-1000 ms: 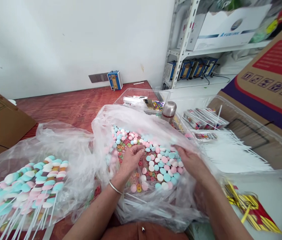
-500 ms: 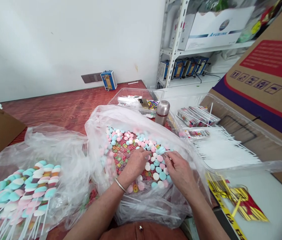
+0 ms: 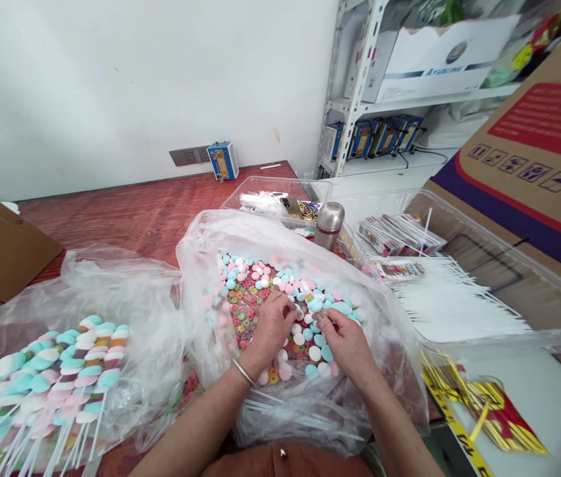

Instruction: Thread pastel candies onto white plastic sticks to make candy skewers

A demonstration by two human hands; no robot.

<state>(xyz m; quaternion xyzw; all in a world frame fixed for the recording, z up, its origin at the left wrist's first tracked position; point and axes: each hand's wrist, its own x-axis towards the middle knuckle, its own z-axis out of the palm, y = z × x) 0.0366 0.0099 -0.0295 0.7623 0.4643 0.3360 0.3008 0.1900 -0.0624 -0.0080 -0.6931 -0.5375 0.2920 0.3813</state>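
A clear plastic bag (image 3: 210, 232) lies wide open in front of me. Inside are pink, white and blue round marshmallows (image 3: 314, 353) and small ring-shaped candies (image 3: 244, 305) in several colours. Both my hands are over the bag's opening, fingertips close together. My left hand (image 3: 273, 328) is closed in a pinch beside the ring candies. My right hand (image 3: 347, 341) pinches with thumb and forefinger next to the blue marshmallows. Whatever is between the fingers is too small to make out. To the left, finished candy skewers (image 3: 81, 361) with white sticks lie on another plastic bag (image 3: 131, 285).
A steel flask (image 3: 328, 225) stands behind the bag, beside a clear tray (image 3: 240, 187) of small items. Right of it, another clear bin holds white sticks (image 3: 459, 301) and packets (image 3: 394, 235). Cardboard boxes (image 3: 533, 139) flank both sides. Yellow-red packaging (image 3: 509, 417) lies at lower right.
My right hand has shifted slightly, its fingertips nearer to my left hand's. The whole view has moved a little, so things appear further right.
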